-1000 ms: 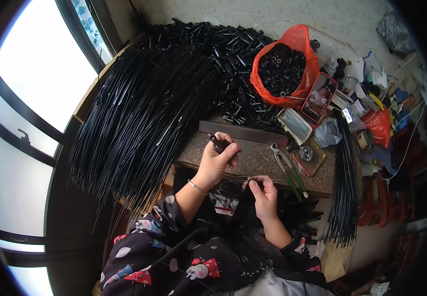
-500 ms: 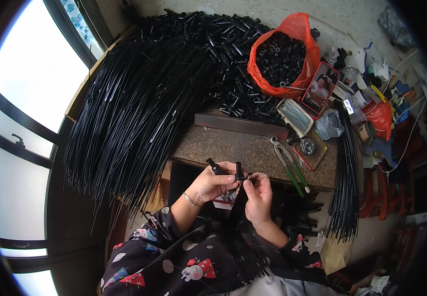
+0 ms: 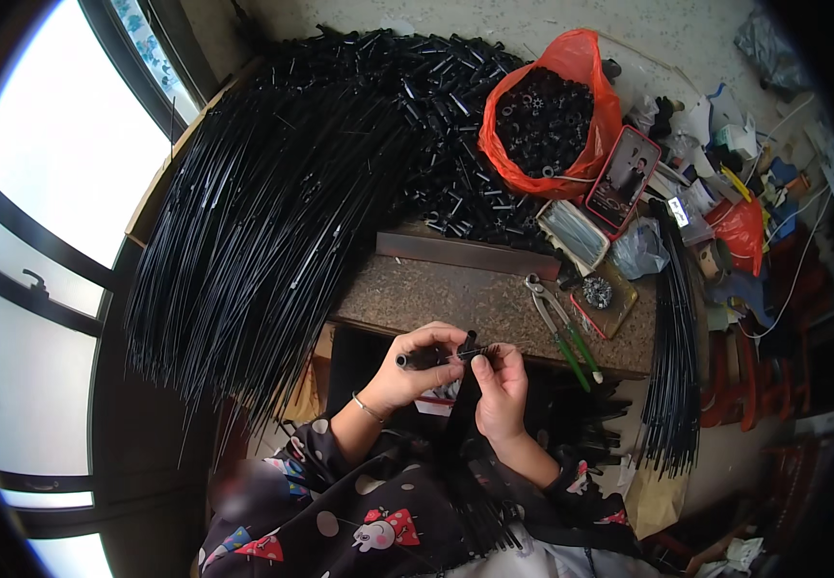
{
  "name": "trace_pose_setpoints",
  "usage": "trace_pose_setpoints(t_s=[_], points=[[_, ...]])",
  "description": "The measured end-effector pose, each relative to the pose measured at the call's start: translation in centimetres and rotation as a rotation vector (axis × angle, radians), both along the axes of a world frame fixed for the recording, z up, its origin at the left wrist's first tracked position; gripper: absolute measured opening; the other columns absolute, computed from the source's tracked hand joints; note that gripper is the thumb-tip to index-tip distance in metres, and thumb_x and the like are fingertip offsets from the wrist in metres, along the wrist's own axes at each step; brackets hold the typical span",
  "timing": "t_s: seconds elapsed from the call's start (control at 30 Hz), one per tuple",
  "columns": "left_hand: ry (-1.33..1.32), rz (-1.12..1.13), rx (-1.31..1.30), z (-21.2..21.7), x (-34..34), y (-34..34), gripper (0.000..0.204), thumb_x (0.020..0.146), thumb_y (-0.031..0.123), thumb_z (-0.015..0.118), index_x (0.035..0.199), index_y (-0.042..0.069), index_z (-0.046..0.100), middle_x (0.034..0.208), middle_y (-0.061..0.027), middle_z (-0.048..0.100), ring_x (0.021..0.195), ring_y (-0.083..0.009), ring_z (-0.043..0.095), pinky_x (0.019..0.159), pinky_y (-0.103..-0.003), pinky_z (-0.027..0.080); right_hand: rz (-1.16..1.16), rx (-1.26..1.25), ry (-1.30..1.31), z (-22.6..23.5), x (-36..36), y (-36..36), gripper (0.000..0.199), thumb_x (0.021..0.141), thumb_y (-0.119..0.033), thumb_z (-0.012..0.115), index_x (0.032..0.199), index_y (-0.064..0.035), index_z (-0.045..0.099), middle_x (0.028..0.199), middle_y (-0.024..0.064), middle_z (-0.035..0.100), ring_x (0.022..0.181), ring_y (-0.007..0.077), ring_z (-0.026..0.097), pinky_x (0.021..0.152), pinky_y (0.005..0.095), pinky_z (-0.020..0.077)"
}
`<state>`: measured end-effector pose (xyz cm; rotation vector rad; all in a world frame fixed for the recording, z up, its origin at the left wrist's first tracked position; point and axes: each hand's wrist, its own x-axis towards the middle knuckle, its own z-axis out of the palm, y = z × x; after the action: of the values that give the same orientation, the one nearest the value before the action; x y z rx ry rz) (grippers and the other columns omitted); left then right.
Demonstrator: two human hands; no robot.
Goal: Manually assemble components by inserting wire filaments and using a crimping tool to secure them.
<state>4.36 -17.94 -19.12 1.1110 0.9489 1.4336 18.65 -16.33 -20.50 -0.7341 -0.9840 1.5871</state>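
Note:
In front of the table edge, my left hand is closed around a black tubular part. One round, hollow end of it points left, and a short black stub stands up beside my fingertips. My right hand meets the left one there, thumb and fingers pinched at the stub's base. A thin dark line crosses between the fingertips; its kind is too small to make out. My fingers hide most of the part's middle. Long black cables lie in a thick bundle at the left.
Black tubular parts are heaped behind a metal bar. A red bag holds small black pieces. Green-handled pliers, a phone, a tray of thin rods and a hanging cable bundle are at the right.
The black part has tilted: its left end has dropped and now shows its opening. The stub leans more to the right. My right hand stays pinched close by.

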Motion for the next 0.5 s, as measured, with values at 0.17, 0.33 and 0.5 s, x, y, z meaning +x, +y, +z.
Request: trace_pose_setpoints(t_s=[0.17, 0.33, 0.5], points=[[0.256, 0.13, 0.075, -0.5, 0.5, -0.1, 0.028, 0.07, -0.001, 0.071, 0.096, -0.001, 0.06, 0.082, -0.0019, 0.059, 0.072, -0.0091, 0.055, 0.067, -0.021, 0.045, -0.02, 0.013, 0.009, -0.7, 0.0, 0.2, 0.017, 0.086, -0.01, 0.059, 0.097, -0.0039, 0.048, 0.089, 0.0017, 0.056, 0.085, 0.008, 0.053, 0.078, 0.0209, 0.0423], [-0.523, -0.091, -0.303, -1.4, -0.2, -0.5, 0.023, 0.069, -0.005, 0.07, 0.09, 0.0, 0.061, 0.086, -0.0069, 0.062, 0.077, -0.0158, 0.059, 0.069, -0.027, 0.048, 0.322, -0.177, 0.2, -0.3, 0.5, 0.6, 0.012, 0.086, -0.014, 0.06, 0.091, -0.007, 0.051, 0.087, 0.0003, 0.057, 0.083, 0.0075, 0.054, 0.077, 0.0218, 0.0434], [0.776, 0.145, 0.312, 2.2, -0.9, 0.4, 0.023, 0.072, 0.0, 0.071, 0.093, -0.003, 0.062, 0.086, -0.0073, 0.064, 0.074, -0.0156, 0.061, 0.063, -0.027, 0.05, 0.128, -0.169, 0.153, -2.1, 0.0, 0.3, 0.014, 0.086, -0.015, 0.06, 0.092, -0.0062, 0.051, 0.086, 0.0019, 0.057, 0.08, 0.0095, 0.055, 0.074, 0.0255, 0.0471]])
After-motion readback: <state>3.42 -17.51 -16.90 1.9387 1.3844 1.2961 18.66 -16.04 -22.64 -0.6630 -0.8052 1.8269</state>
